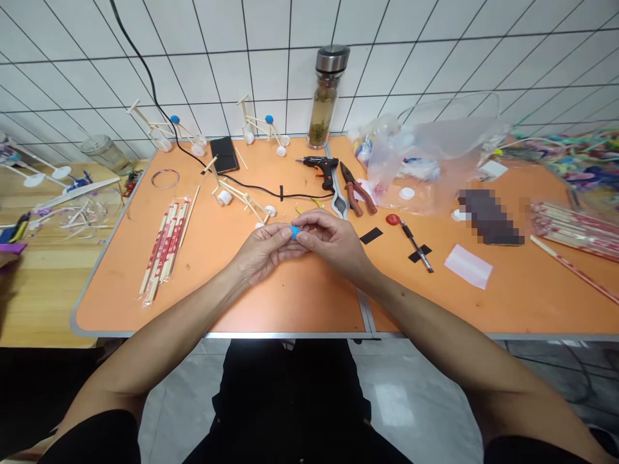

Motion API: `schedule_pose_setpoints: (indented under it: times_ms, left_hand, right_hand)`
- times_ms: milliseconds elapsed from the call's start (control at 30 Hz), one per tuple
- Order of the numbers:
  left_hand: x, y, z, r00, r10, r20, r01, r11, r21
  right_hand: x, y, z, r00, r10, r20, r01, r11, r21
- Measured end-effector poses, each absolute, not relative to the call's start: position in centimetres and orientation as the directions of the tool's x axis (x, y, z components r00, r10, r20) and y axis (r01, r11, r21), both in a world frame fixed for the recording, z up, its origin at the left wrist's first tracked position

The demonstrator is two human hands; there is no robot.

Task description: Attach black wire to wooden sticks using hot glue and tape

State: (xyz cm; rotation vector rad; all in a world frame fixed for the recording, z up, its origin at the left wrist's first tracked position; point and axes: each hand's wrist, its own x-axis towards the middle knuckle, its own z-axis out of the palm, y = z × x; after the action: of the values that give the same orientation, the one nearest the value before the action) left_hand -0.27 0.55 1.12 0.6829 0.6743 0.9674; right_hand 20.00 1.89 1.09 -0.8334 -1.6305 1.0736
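Between the fingertips of both hands is a small blue lump (294, 232) that looks like modelling clay, partly covered by the fingers. My left hand (265, 252) pinches it from the left side, while my right hand (333, 243) presses thumb and fingers on it from the right. Just beyond the hands stands a small bicycle model made of sticks (242, 195) with white wheels and no blue piece visible on it. Two similar stick bicycles, a left one (167, 129) and a right one (261, 125), stand by the wall, each with a blue piece on top.
Wrapped chopsticks (165, 251) lie left. A black glue gun (319, 169), pliers (356, 190) and a lidded glass bottle (323, 103) are behind the hands. To the right are a pen (416, 247), a plastic bag (435, 161), a blurred dark object (491, 216) and more chopsticks (575, 229).
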Motion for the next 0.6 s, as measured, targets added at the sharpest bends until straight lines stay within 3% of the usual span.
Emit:
schedule_pose_setpoints:
  times_ms: [600]
  left_hand:
    - [-0.08, 0.34, 1.32, 0.362, 0.909, -0.208, -0.479, 0.373, 0.795]
  right_hand:
    - [19.97, 1.85, 0.99, -0.281, 0.896, 0.344, 0.063, 0.375, -0.925]
